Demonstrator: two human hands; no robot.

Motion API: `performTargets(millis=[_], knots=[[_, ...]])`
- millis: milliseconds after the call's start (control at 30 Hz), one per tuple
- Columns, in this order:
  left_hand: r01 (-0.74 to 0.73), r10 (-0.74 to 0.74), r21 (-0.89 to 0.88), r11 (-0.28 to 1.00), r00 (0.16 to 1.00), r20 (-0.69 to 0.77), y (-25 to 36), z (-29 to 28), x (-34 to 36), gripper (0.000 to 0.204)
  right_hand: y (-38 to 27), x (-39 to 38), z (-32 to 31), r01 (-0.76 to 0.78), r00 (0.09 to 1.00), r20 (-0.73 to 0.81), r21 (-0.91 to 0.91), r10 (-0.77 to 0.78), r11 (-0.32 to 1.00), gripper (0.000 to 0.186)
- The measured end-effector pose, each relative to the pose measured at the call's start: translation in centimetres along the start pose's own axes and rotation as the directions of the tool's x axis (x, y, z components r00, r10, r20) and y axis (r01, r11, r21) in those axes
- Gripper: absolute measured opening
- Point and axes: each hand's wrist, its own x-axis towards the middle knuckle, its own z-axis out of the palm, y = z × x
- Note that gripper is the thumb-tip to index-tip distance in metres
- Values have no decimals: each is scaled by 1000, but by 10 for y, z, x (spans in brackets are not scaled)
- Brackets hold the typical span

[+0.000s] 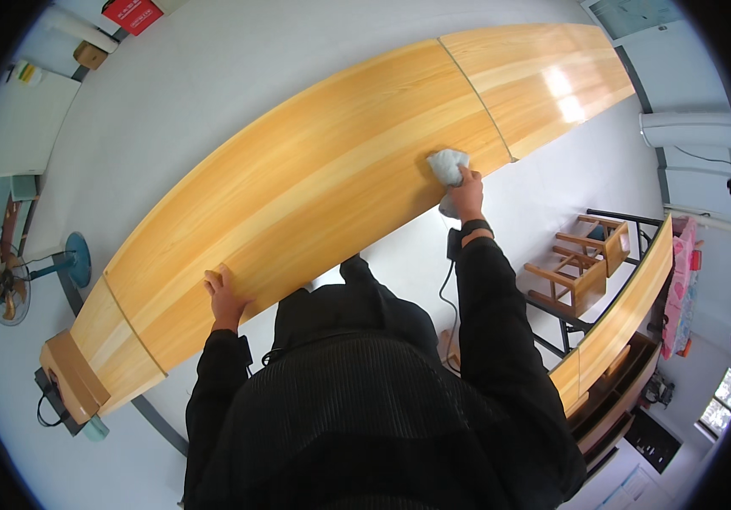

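A long wooden table (297,161) with a light, striped grain stretches in front of me from lower left to upper right. My right hand (468,195) grips a crumpled pale grey cloth (448,165) at the table's near edge, right of the middle. Part of the cloth lies on the tabletop, and another part shows below my fingers at the edge. Farther left, my left hand (225,297) lies on the wood by the near edge, fingers apart and holding nothing. Dark straps circle both wrists, with a cable running from the right one.
A brown cardboard box (76,374) sits at the table's left end. Beyond it stands a fan (7,282). Wooden stools (576,285) and a second table (629,310) are to my right. A seam (478,95) divides the tabletop near its right end.
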Motion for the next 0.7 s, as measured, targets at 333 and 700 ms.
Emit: performTargets(millis=[333, 700], knots=[[-145, 141, -64, 987, 988, -70, -9, -8, -14, 100, -111, -148, 79, 135, 990, 18, 184, -141, 974, 55], [-247, 218, -307, 919, 968, -125, -155, 2, -55, 77, -276, -331, 165, 387, 855, 248, 281, -456, 878, 50]])
